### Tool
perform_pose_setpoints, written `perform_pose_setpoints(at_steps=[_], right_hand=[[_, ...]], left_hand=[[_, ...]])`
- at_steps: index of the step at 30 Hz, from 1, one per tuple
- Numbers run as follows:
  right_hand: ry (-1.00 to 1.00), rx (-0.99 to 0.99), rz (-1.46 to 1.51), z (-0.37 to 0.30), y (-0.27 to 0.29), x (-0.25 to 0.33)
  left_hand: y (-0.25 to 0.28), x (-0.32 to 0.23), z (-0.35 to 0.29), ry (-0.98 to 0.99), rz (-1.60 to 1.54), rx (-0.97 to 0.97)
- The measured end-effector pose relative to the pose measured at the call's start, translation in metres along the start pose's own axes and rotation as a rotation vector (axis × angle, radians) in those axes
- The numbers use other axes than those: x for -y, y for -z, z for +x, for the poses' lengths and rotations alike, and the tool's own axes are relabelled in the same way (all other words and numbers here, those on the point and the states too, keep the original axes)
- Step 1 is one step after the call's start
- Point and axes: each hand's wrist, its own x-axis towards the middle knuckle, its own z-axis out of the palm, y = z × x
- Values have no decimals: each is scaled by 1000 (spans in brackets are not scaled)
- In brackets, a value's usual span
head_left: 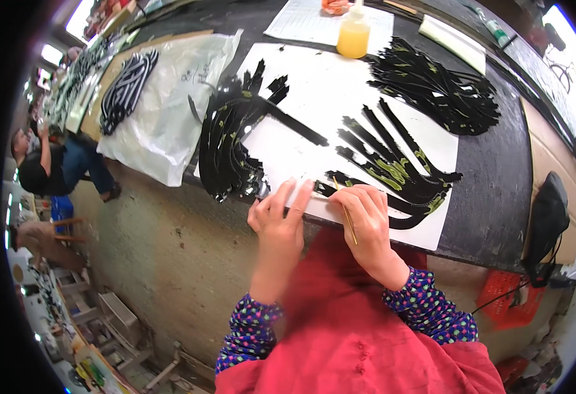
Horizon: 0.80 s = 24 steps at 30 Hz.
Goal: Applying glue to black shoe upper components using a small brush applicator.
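Note:
My right hand pinches a thin yellow stick over the near edge of a white sheet. My left hand rests at the same edge with its first fingers stretched out, the tips beside the end of a black strip; the thumb is partly hidden. Right of the hands, black strips with yellow-green patches fan out and curve together at one end. A heap of black strips lies left of the sheet's middle, close to my left fingertips.
Behind the sheet stands a squeeze bottle of yellow liquid. Another pile of black strips lies at the far right. To the left is a plastic bag with bundled strips. A black face mask lies on cardboard. One person sits farther left.

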Motion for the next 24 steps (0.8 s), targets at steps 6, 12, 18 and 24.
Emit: perform_pose_setpoints(at_steps=[6,12,18,24], right_hand=[[-177,-282,119,-1,69,-23],[-672,-464,-5,-52,193,-126],[-335,-412,-700,-80,216,-147],[-378,-517,-600,-88,206,-142]], left_hand=[[2,-22,12,1,-132,-161],[-15,-57,69,-277,-356,38],[-47,-73,157,-557,-360,461],[-54,-99,204,-654,-109,754]])
